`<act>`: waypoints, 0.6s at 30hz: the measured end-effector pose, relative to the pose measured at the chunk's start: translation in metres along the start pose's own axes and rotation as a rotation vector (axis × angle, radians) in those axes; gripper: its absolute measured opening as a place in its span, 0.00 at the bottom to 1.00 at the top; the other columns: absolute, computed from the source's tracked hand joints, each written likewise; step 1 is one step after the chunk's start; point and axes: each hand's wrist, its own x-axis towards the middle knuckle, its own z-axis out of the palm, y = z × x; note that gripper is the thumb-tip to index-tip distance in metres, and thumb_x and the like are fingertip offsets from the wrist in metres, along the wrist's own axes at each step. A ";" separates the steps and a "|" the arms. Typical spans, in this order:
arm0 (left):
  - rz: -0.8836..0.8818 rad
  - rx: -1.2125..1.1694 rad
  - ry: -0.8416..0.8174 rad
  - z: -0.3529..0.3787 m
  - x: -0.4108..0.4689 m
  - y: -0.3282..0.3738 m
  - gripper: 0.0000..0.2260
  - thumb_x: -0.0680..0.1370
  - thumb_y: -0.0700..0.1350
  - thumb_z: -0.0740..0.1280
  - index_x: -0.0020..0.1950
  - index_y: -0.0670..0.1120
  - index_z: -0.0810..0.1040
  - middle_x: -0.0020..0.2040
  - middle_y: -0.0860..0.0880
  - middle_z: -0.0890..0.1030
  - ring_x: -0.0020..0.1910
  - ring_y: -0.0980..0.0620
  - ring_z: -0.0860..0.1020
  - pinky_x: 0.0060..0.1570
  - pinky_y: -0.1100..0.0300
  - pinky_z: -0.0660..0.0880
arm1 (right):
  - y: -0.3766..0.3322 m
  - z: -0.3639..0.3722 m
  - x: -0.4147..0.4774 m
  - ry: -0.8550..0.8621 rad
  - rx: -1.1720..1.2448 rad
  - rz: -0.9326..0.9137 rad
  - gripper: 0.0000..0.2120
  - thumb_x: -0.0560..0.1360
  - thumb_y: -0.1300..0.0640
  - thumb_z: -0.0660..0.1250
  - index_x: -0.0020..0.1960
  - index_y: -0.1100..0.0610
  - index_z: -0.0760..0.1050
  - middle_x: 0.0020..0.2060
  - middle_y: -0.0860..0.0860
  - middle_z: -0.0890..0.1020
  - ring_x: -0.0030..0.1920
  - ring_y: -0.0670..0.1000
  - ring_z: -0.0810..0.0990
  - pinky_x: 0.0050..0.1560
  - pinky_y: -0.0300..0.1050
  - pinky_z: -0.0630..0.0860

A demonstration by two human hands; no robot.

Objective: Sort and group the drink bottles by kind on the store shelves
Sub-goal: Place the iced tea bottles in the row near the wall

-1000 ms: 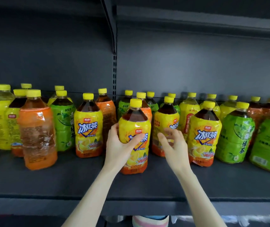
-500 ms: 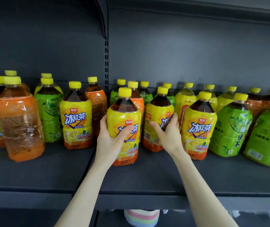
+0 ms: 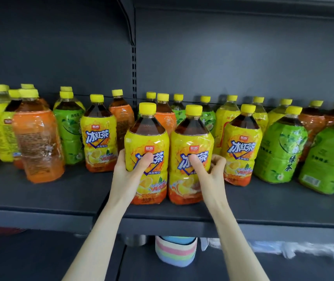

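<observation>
Thumbs (image 3: 146, 159) lie flat on the label fronts, the other fingers curled round the sides; left hand (image 3: 128, 176) grips left bottle (image 3: 147, 136), right hand (image 3: 209, 176) grips right bottle (image 3: 192, 138). Both are yellow-label iced teas, upright, side by side and touching, bases at the front of shelf (image 3: 60, 191) (cannot tell if resting or lifted slightly).

Outward, tea at left (image 3: 99, 134) matches and stands apart from the pair; tea at right (image 3: 241, 147) matches and sits just beside the right hand. So four of one kind are near each other up front, but not closed into a block.

Progress looks early to middling: one group forming, the rest mixed. Orange bottle (image 3: 36, 142) and green bottle (image 3: 68, 134) stand among yellows on the left; green pair (image 3: 281, 151) on the right is tilted; back row (image 3: 163, 110) alternates orange, green and pale yellow. Likely left to do: close up the teas, then gather greens, oranges and pale yellows.
</observation>
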 end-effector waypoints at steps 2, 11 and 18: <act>-0.020 0.001 -0.014 -0.001 -0.002 -0.002 0.17 0.68 0.58 0.72 0.54 0.61 0.73 0.47 0.65 0.82 0.47 0.64 0.81 0.37 0.70 0.76 | 0.003 0.000 0.004 -0.063 0.089 0.039 0.29 0.62 0.39 0.71 0.56 0.46 0.63 0.56 0.48 0.78 0.50 0.41 0.82 0.42 0.34 0.78; 0.001 0.027 0.040 -0.001 -0.007 -0.001 0.23 0.63 0.65 0.70 0.55 0.60 0.74 0.48 0.65 0.82 0.47 0.65 0.80 0.37 0.71 0.76 | 0.003 0.012 -0.003 0.038 0.083 -0.037 0.25 0.59 0.32 0.71 0.51 0.43 0.76 0.44 0.37 0.85 0.46 0.41 0.84 0.41 0.35 0.79; -0.023 0.036 0.070 0.007 -0.031 0.011 0.22 0.62 0.69 0.69 0.51 0.61 0.76 0.46 0.63 0.83 0.45 0.64 0.81 0.42 0.62 0.76 | -0.017 -0.006 -0.034 0.175 0.021 -0.063 0.26 0.60 0.28 0.68 0.48 0.45 0.79 0.42 0.34 0.84 0.43 0.35 0.82 0.43 0.31 0.76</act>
